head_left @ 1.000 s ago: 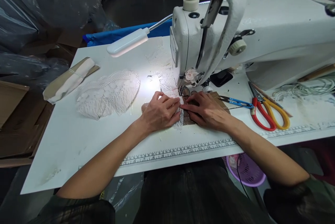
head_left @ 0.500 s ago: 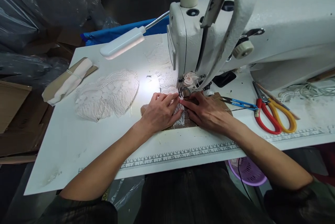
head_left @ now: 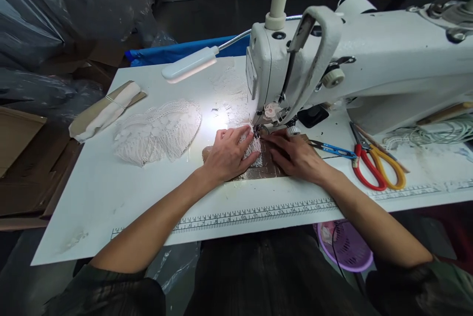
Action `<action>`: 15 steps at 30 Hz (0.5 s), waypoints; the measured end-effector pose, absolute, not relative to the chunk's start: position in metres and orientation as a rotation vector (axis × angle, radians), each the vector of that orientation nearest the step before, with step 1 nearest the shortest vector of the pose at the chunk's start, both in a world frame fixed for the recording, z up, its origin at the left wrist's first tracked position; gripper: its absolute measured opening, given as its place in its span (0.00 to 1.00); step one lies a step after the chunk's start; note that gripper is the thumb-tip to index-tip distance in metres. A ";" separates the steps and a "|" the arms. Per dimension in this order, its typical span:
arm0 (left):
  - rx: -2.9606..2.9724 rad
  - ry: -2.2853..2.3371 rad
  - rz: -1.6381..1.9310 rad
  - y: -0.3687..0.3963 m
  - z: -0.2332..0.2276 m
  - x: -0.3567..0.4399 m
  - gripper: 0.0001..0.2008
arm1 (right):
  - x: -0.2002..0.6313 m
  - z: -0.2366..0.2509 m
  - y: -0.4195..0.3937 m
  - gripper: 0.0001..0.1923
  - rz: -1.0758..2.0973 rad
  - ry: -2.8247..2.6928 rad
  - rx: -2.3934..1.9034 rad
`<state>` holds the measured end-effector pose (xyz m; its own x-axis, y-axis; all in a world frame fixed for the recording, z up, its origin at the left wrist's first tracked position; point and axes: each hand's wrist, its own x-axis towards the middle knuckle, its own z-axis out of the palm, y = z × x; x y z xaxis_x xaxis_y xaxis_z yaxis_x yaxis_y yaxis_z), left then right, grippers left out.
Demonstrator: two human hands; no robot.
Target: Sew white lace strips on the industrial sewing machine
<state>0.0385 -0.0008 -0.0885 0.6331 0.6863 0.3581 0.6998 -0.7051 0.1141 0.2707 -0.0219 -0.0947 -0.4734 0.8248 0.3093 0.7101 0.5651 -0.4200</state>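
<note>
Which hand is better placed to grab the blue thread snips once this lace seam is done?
Probably the right hand: the blue thread snips lie just to its right, while the left hand presses the lace.

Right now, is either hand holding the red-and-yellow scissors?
No. The red-and-yellow scissors lie on the table to the right, while the left hand and right hand press flat on the lace piece at the needle.

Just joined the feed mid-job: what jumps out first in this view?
The big white sewing machine fills the upper right, its lamp throwing a bright pool on the table. Under its needle, the left hand and right hand press flat on a strip of white lace. Red and yellow scissors lie to the right, a lace pile to the left.
</note>
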 end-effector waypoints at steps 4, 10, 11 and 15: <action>-2.714 -1.047 -0.798 0.003 -0.085 0.027 0.15 | 0.275 -0.093 -0.019 0.16 0.366 -2.125 -1.289; -3.173 -0.721 -0.793 0.002 -0.077 0.021 0.06 | 0.272 -0.094 -0.020 0.15 0.380 -2.092 -1.290; -3.206 -0.724 -0.765 0.002 -0.078 0.022 0.07 | 0.271 -0.094 -0.020 0.15 0.383 -2.091 -1.290; -3.212 -0.785 -0.752 0.003 -0.080 0.023 0.08 | 0.273 -0.095 -0.022 0.16 0.393 -2.101 -1.259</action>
<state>0.0230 0.0032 -0.0805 0.7976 0.4866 0.3565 0.3773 -0.8635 0.3346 0.2727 -0.0216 -0.0945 -0.3281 0.8665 0.3763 0.6719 0.4941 -0.5518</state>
